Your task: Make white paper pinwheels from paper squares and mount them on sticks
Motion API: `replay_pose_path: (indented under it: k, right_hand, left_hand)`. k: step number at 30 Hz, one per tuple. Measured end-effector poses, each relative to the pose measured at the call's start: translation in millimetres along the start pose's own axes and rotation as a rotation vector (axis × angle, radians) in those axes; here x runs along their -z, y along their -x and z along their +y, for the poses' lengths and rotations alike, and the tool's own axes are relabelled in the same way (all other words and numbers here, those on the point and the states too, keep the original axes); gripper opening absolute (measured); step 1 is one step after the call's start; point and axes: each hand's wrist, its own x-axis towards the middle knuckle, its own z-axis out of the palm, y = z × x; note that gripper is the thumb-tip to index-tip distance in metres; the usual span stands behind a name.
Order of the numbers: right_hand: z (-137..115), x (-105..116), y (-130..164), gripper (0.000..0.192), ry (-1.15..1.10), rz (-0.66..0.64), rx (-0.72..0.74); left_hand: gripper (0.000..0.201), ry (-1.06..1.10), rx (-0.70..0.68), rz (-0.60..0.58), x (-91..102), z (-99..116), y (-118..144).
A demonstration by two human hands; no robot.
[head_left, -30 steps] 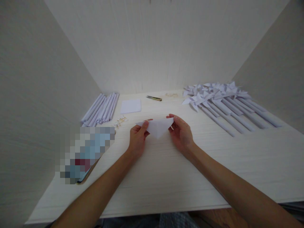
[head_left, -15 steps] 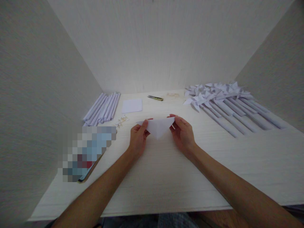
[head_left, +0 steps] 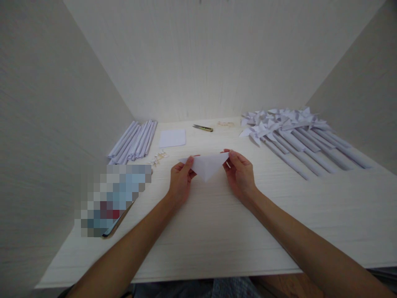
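Note:
A sheet of white paper folded into a triangle point(head_left: 205, 166) is held up above the table, its point facing me and its long edge away. My left hand point(head_left: 180, 180) pinches the left corner, thumb on top. At the right corner my right hand point(head_left: 240, 174) grips the paper between thumb and fingers. Beyond the hands lies a small stack of white paper squares point(head_left: 172, 138). A pair of thread snips point(head_left: 203, 128) rests farther back, near the wall.
Rolled white paper tubes point(head_left: 133, 142) lie in a bundle at the left. Several paper pinwheels on paper sticks point(head_left: 291, 134) are piled at the right. Small pale pieces point(head_left: 159, 158) sit near the tubes. A blurred-out flat object point(head_left: 119, 203) lies beside my left forearm.
Almost nothing differs. My right hand has shifted very slightly to the right along the paper's corner; the folded paper and my left hand stay in place.

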Motion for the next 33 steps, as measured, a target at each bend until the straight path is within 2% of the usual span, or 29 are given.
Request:
replay_pose_path:
  k: [15,21,33]
  right_hand:
    - [-1.7,-2.2,0.9,0.005,-0.011,0.047,0.024]
    - [-0.3,0.8,-1.4,0.006,0.011,0.048,0.047]
    - [0.2,-1.7,1.5,0.009,-0.003,0.050,-0.105]
  left_hand:
    - [0.027,0.008,0.011,0.005,-0.4,0.4,0.9]
    - [0.027,0.019,-0.026,-0.020,-1.4,2.4,1.3]
    - [0.032,-0.046,-0.085,-0.073,0.3,-0.6,1.5]
